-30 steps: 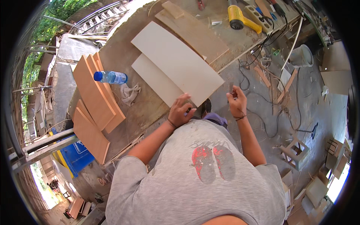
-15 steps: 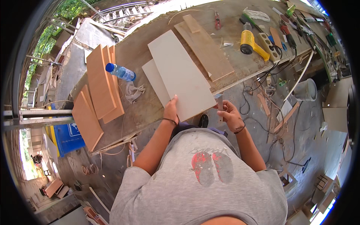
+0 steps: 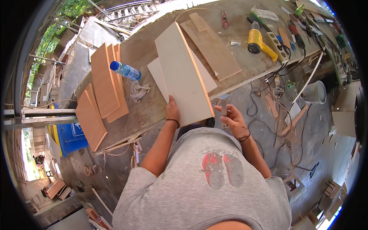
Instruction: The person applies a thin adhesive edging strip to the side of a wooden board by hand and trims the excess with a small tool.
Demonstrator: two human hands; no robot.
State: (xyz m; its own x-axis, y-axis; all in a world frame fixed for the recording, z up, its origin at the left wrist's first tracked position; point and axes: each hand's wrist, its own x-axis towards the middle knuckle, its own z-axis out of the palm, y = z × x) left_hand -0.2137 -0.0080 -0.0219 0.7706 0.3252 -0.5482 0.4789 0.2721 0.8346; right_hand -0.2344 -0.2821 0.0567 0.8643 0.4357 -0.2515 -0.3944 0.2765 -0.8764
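Observation:
My left hand (image 3: 173, 109) is closed on the near left edge of a white board (image 3: 182, 76). The board is tilted, with its right side raised and an orange-brown edge (image 3: 195, 69) showing. Beneath it on the workbench (image 3: 134, 119) lies a second white board (image 3: 155, 74), partly hidden. Just right of the raised board's near corner, my right hand (image 3: 235, 122) pinches a small flat greyish strip (image 3: 224, 109). The strip's exact kind cannot be made out, and it stands apart from the board.
Brown boards (image 3: 105, 84) are stacked at the left beside a water bottle (image 3: 125, 70) and a rag (image 3: 138, 92). Farther right lie a wooden plank (image 3: 214, 50), pliers (image 3: 224, 20), a yellow heat gun (image 3: 258, 44) and a power strip (image 3: 276, 46). Cables (image 3: 251, 103) and a bucket (image 3: 315, 92) are on the floor.
The upper white board has tipped up on its right side, so its orange-brown edge now shows. My left hand has shifted slightly left along with it. My right hand still holds the strip.

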